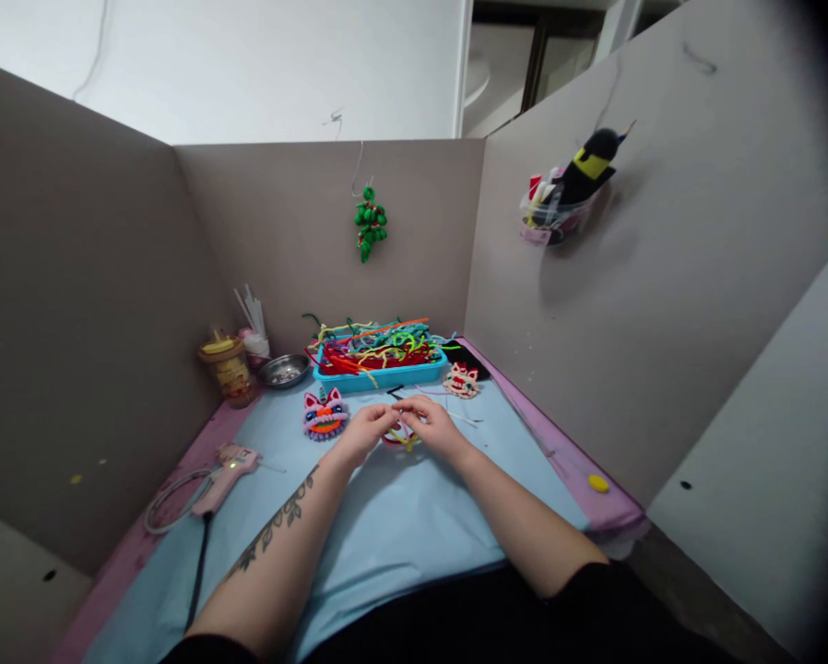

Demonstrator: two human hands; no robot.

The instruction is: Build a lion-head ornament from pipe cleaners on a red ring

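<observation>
My left hand (367,433) and my right hand (433,428) meet over the middle of the blue sheet, fingertips pinched close together. Between and just below them shows a small pipe-cleaner piece (406,443) in yellow, red and pale pink, partly hidden by the fingers. To the left of my hands lies a finished-looking purple pipe-cleaner animal face (325,417) with an orange mouth. A cream and red animal face (462,381) rests beyond my right hand.
A blue tray (386,377) heaped with coloured pipe cleaners stands behind my hands. At left are a pink glue gun (226,475) with its cord, a metal bowl (285,371) and a lidded cup (229,371). Grey panels (331,249) enclose the table; a yellow cap (598,483) lies right.
</observation>
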